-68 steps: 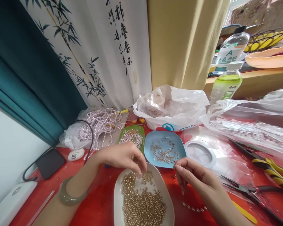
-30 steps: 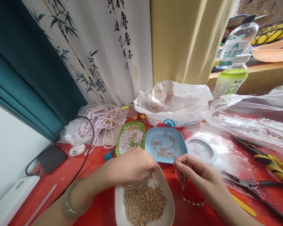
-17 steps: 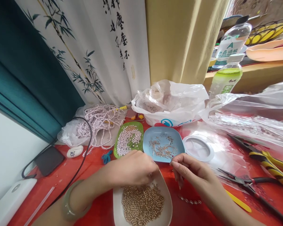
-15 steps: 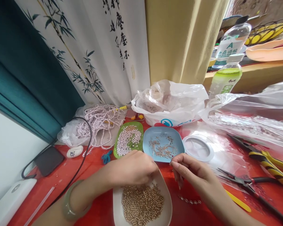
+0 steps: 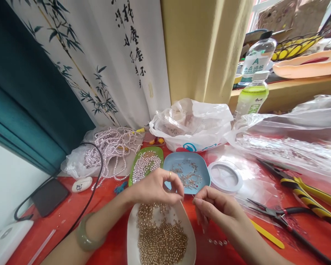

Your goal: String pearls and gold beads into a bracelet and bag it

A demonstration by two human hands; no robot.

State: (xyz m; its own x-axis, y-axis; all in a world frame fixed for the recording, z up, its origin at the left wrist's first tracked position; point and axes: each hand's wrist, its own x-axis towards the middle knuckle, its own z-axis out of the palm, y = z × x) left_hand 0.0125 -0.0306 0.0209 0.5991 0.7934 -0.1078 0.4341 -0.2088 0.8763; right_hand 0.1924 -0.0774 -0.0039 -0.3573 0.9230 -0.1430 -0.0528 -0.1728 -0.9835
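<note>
White dish (image 5: pixel 132 235) of gold beads (image 5: pixel 161 239) just beneath both hands.

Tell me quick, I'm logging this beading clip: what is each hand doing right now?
Left hand: fingers pinched shut above the white dish of gold beads; what they pinch cannot be told.
Right hand: fingertips pinched shut; anything held is too thin to see.

Behind the blue dish (image 5: pixel 200 173) lies a white plastic bag (image 5: pixel 193 125); left of the dish, a green tray of pearls (image 5: pixel 145 167); right of it, a clear spool (image 5: pixel 223 176), then yellow-handled pliers (image 5: pixel 306 189). A green bottle (image 5: pixel 251 99) stands behind.
</note>
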